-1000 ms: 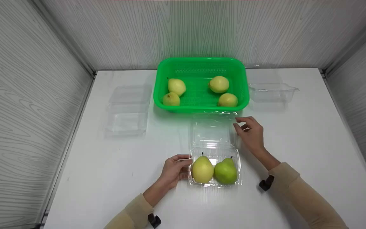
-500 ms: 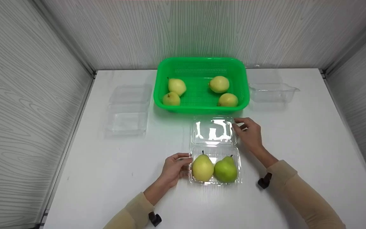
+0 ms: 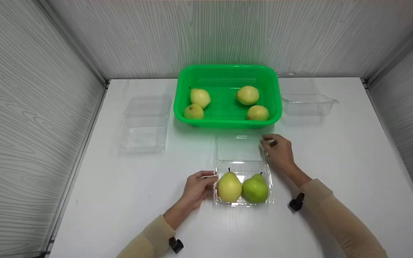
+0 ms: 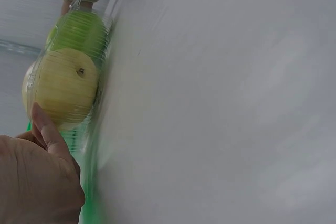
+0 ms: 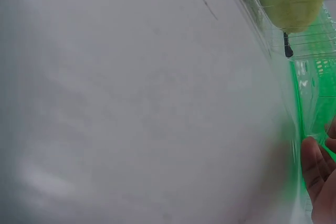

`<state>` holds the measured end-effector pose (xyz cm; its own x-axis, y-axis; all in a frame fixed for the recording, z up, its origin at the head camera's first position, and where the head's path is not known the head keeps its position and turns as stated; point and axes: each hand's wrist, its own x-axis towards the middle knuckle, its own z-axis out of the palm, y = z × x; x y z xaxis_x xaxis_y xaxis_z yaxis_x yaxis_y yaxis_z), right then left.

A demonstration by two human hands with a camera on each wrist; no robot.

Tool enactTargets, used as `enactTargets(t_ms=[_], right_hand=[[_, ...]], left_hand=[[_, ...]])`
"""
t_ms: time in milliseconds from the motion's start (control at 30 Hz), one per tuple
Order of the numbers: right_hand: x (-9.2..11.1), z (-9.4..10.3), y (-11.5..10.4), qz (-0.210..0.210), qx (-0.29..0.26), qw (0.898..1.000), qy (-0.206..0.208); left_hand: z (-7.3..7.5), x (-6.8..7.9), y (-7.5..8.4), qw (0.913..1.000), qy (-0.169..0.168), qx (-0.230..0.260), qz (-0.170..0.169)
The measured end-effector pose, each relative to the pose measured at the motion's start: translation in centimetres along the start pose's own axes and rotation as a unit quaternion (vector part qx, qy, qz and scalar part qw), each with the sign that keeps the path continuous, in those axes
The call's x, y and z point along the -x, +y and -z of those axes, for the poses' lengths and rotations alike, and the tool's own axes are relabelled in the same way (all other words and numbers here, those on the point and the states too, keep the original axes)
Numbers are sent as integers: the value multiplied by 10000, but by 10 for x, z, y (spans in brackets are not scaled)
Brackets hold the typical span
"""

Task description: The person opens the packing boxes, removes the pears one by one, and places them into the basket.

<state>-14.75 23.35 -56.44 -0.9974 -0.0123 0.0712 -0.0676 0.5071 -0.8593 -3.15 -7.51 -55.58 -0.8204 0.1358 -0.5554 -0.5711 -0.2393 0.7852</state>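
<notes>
A clear plastic clamshell container (image 3: 244, 204) stands near the middle front of the table, its lid (image 3: 240, 148) hinged back toward the green basket. Side by side in its base are a yellow pear (image 3: 229, 187) on the left and a green pear (image 3: 255, 189) on the right, stems pointing away from me. My left hand (image 3: 196, 189) grips the base's left wall, thumb at the rim; the left wrist view shows its fingers (image 4: 47, 129) against the plastic beside the yellow pear. My right hand (image 3: 279, 152) pinches the lid's right edge near its far corner.
Behind the lid stands a green basket (image 3: 228, 123) with several yellow pears (image 3: 247, 95). An open clear clamshell (image 3: 143, 138) lies at the left, and another clear container (image 3: 308, 104) stands right of the basket. Wood-grain panels (image 3: 228, 32) enclose the table's back and sides.
The container with both pears has shifted slightly away from me. My right hand has moved a little toward me and left, and the lid looks shorter in the head view. Both holds stay.
</notes>
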Motion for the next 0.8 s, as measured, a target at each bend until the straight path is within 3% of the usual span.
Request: enactTargets(t_ms=[400, 800], right_hand=[[0, 1, 3, -146, 112, 9998, -64], [19, 19, -6, -876, -588, 9936, -398]], left_hand=[[-2, -2, 3, 10000, 52, 3, 12], [-4, -6, 6, 9999, 74, 92, -36]])
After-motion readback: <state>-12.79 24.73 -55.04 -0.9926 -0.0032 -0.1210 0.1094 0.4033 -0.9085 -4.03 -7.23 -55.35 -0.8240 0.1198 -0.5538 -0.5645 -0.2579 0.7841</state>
